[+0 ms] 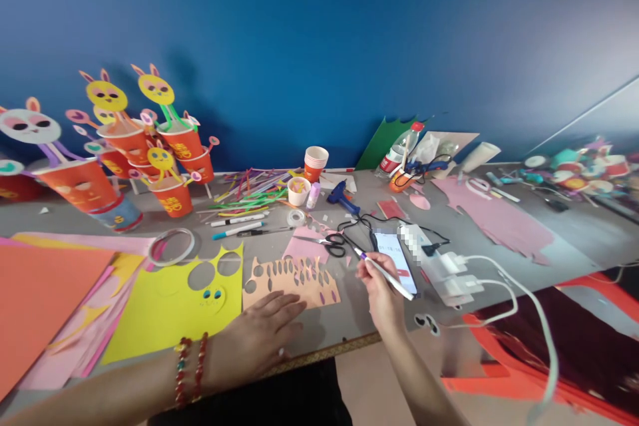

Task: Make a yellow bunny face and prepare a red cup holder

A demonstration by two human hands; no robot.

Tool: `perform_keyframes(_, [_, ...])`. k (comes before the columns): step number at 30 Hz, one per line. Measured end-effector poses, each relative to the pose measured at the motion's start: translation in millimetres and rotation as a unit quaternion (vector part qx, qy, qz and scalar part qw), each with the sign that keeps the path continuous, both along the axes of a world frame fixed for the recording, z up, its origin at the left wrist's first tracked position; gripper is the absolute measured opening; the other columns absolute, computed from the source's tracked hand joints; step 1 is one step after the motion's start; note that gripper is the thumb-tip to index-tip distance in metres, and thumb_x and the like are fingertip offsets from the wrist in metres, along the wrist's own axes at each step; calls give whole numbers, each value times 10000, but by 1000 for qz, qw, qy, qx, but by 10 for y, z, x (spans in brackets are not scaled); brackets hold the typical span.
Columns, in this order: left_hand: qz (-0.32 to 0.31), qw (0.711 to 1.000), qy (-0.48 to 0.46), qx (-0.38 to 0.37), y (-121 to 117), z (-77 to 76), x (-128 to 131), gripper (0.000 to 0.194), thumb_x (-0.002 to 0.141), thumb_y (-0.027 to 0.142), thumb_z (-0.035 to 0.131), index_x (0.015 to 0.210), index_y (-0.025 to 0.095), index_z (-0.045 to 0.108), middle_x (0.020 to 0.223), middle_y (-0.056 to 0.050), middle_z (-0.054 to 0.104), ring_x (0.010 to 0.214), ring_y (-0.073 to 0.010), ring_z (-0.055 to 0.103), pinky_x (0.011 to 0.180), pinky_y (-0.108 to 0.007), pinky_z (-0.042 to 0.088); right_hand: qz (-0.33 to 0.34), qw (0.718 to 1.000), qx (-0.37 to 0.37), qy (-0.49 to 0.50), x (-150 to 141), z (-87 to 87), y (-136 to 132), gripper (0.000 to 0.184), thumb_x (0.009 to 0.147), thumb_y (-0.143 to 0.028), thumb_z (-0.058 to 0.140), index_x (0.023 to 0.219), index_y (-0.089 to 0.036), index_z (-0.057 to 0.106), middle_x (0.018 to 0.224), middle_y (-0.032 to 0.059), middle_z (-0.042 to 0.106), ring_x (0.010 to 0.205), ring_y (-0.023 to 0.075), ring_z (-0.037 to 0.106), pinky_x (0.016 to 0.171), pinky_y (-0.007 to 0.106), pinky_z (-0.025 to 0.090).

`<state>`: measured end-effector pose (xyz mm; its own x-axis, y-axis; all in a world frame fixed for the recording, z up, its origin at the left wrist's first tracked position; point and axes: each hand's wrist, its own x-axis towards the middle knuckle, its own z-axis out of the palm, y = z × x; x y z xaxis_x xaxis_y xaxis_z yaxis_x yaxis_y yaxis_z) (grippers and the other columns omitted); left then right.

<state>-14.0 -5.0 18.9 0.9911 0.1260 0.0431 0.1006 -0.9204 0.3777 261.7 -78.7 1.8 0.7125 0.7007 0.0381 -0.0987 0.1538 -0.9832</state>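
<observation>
On a grey tabletop [355, 317], the loosely spread left hand [264, 333] is apparently steadying peach paper [307, 293]; the right hand [381, 291] is pinching a white marker [395, 283].

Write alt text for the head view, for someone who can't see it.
A person's right hand holds a white pen above a cluttered table; the left hand lies partly over a peach sheet with holes. Nearby are scissors, a phone and a yellow sheet, with rabbit-topped orange cups at left.
</observation>
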Motion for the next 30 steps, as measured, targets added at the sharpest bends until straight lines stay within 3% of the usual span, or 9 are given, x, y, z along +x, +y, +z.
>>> perform_keyframes(5, [11,999,-6,-48,74,232,-152,357,913,201,541,1269,183,570,1454,-116,549,1375,-308,459,1175,-499,342,-24,999,-12,24,21,-15,58,277,787,-415,725,942,-254,563,738,-35,638,475,98,458,396,193,311])
perform_keyframes(11, [65,980,-52,-183,142,220,-271,273,961,248,489,1201,207,613,1345,-108,635,1282,-264,551,1096,-403,443,24,998,-54,-18,46,-35,10,262,801,-415,735,938,-224,620,788,19,716,577,133,550,572,269,483])
perform_keyframes(14, [109,956,-52,-266,190,240,-287,260,990,274,451,1173,216,626,1270,-85,669,1191,-223,609,1028,-336,482,38,996,-60,-58,47,-31,-17,256,828,-422,729,961,-216,654,848,39,728,700,161,592,674,285,497])
perform_keyframes(17, [157,934,-43,-319,245,307,-279,266,1007,312,425,1145,227,636,1156,-58,696,1042,-191,657,929,-299,509,45,994,-60,-78,40,-32,22,265,863,-446,687,1002,-225,644,896,49,731,712,173,594,648,289,496])
perform_keyframes(21, [188,924,-43,-331,289,372,-263,268,1008,333,424,1067,216,657,1034,-45,701,950,-179,655,858,-282,502,43,993,-60,-95,43,-42,108,247,896,-454,628,1013,-238,608,859,37,725,604,160,563,544,275,460])
perform_keyframes(27, [178,931,-39,-316,283,377,-280,252,996,318,430,1044,211,654,1005,-39,696,913,-173,653,835,-275,509,44,981,-70,-175,73,34,92,231,856,-441,680,831,-212,685,740,36,701,769,233,642,741,349,498])
perform_keyframes(30, [166,939,-39,-298,279,347,-259,245,993,303,434,1036,215,658,1009,-39,703,924,-175,656,842,-272,512,58,974,-75,-205,49,63,67,226,851,-445,690,888,-223,702,780,36,716,747,230,646,724,350,509])
